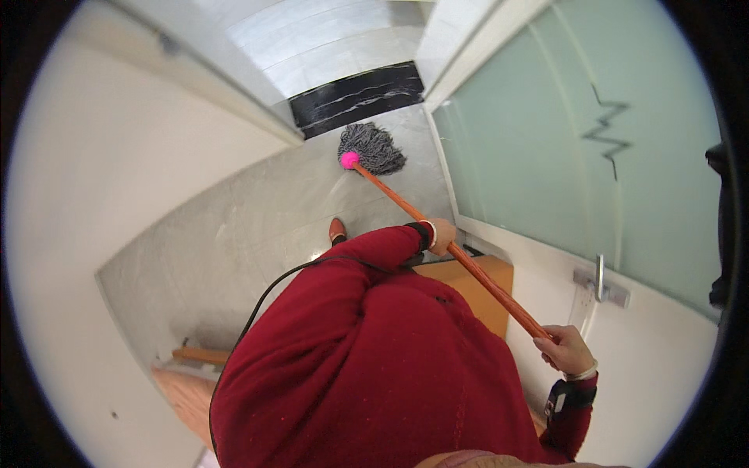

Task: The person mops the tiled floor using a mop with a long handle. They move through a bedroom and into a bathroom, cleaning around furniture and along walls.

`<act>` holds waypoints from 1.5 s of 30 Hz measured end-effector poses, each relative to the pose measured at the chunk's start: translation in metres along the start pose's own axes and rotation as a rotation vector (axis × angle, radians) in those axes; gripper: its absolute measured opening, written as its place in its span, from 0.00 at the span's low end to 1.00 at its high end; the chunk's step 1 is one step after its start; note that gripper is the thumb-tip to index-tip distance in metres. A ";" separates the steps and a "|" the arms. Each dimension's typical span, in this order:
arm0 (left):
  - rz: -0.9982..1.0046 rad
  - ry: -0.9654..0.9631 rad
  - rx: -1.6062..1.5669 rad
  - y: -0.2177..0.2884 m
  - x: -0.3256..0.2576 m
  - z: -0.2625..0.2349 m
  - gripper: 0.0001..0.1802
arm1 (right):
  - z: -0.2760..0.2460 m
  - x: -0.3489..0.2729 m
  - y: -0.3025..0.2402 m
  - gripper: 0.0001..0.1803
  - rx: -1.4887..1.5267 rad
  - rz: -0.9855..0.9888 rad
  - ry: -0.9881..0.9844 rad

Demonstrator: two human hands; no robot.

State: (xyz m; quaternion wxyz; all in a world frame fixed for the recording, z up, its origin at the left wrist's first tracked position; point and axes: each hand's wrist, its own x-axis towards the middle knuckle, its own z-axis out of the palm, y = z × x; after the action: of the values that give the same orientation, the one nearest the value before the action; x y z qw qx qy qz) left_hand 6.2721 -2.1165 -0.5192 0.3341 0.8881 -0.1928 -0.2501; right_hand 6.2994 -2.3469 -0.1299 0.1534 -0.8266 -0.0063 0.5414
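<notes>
A string mop with a grey yarn head (378, 148), a pink collar (349, 160) and a reddish-brown handle (493, 288) slants across the view. Its yarn lies spread on the grey floor, just this side of a black threshold. My left hand (441, 236) is closed round the middle of the handle, palm side hidden. Farther back, my right hand (566, 349) grips the handle's top end, fingers curled over it. Both sleeves are dark red, and a band with a small device sits on my right wrist.
The black marbled threshold (357, 97) crosses the doorway, with pale tiles beyond. A frosted glass door (562, 132) with a metal handle (601, 281) stands at the right. White wall (117, 156) runs along the left. Wooden furniture (488, 292) is close beside me; one brown shoe (337, 228) shows.
</notes>
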 end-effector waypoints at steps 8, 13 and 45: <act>-0.234 0.025 -0.111 -0.094 -0.140 0.034 0.10 | 0.070 0.054 -0.105 0.14 -0.096 -0.040 -0.237; -0.546 0.328 -0.179 -0.149 -0.228 0.049 0.12 | 0.121 0.098 -0.171 0.16 -0.086 -0.143 -0.288; -1.260 0.614 -0.213 -0.221 -0.382 -0.027 0.13 | 0.286 0.312 -0.418 0.25 -1.292 -1.074 -0.218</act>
State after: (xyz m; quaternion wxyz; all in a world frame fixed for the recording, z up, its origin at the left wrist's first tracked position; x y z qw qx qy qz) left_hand 6.0210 -1.7530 -0.5338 0.2501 0.8236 0.4859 -0.1518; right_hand 6.2370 -1.8231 -0.4049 -0.1140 -0.5797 -0.7211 0.3618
